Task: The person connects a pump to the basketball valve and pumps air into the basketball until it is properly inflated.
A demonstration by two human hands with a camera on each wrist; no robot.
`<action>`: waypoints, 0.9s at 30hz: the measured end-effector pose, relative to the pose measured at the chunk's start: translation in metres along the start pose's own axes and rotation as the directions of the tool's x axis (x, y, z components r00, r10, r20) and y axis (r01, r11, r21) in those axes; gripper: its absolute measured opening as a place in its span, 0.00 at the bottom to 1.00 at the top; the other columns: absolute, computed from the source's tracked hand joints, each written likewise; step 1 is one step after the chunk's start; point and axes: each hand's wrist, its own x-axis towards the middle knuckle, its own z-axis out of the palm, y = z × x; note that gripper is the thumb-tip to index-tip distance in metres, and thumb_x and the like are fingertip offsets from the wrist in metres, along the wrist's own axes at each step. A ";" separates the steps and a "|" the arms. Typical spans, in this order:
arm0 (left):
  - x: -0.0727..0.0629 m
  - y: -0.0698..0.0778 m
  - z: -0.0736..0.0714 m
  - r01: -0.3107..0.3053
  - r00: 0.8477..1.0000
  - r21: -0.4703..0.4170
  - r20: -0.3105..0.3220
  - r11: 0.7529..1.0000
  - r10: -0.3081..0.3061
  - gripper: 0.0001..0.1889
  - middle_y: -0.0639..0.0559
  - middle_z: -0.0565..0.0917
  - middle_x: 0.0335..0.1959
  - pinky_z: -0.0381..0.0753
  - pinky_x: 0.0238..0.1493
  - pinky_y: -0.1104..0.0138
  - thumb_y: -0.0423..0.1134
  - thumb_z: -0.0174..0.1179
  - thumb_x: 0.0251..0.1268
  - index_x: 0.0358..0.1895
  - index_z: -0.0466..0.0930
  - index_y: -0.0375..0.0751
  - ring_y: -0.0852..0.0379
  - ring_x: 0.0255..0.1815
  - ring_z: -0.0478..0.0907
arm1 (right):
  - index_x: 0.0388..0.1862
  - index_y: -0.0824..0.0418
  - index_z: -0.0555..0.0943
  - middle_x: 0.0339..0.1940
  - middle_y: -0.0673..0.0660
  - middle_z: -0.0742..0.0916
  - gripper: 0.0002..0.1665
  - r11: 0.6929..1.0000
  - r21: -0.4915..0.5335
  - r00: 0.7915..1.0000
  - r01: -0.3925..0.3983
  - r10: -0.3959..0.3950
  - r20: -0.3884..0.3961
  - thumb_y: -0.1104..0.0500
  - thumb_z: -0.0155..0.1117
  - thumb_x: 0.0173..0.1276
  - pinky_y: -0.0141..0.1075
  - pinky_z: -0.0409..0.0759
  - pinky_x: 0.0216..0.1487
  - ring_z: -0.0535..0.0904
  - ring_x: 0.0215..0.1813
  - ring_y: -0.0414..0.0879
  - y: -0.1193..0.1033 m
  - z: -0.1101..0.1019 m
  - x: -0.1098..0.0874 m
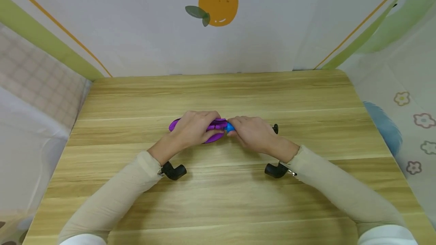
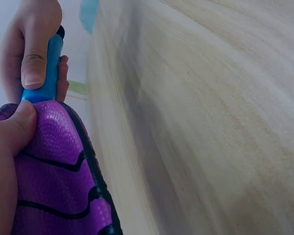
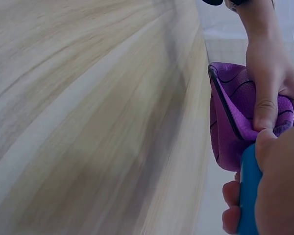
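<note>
Beige sleeves [image 1: 112,192] reach in from the near side of a wood-grain worktop [image 1: 218,207]. Midway between its left and right edges, the left hand [image 1: 195,127] grips a folded, dimpled purple piece [image 2: 49,183] with black lines. Meeting its right end is a blue tube [image 2: 50,73] with a black knob [image 1: 275,128], held by the right hand [image 1: 254,133], fingers curled round it.

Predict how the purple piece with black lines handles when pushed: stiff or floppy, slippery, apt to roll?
The purple piece is probably floppy, since its walls look folded and collapsed. It likely won't roll far, being flattened rather than round. Slipping seems less likely: its surface looks pebbled in the left wrist view, though its sheen leaves some doubt.
</note>
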 end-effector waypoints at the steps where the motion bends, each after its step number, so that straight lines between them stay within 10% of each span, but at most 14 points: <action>1: 0.000 0.000 0.000 0.002 1.000 0.001 -0.005 1.000 -0.002 0.16 0.52 0.88 0.35 0.83 0.31 0.64 0.48 0.71 0.64 0.46 0.81 0.42 0.59 0.30 0.83 | 0.59 0.66 0.78 0.43 0.55 0.87 0.23 1.000 0.008 1.000 -0.006 0.006 -0.002 0.49 0.55 0.80 0.35 0.82 0.34 0.82 0.39 0.43 0.000 0.000 0.000; 21: -0.005 -0.016 -0.013 0.038 0.986 0.070 0.162 0.997 -0.049 0.23 0.51 0.87 0.46 0.85 0.43 0.58 0.45 0.68 0.67 0.64 0.80 0.47 0.54 0.44 0.85 | 0.59 0.65 0.79 0.47 0.56 0.88 0.24 0.993 0.115 1.000 -0.014 0.011 0.026 0.47 0.59 0.78 0.40 0.85 0.43 0.84 0.43 0.45 0.004 0.000 0.005; 27: -0.005 -0.014 -0.010 0.032 0.990 0.075 0.132 0.997 -0.042 0.13 0.53 0.86 0.42 0.85 0.40 0.61 0.43 0.67 0.69 0.52 0.84 0.44 0.57 0.40 0.84 | 0.60 0.65 0.78 0.48 0.56 0.88 0.23 0.993 0.113 0.999 -0.021 0.018 0.032 0.50 0.60 0.77 0.41 0.85 0.45 0.85 0.46 0.46 0.003 0.001 0.007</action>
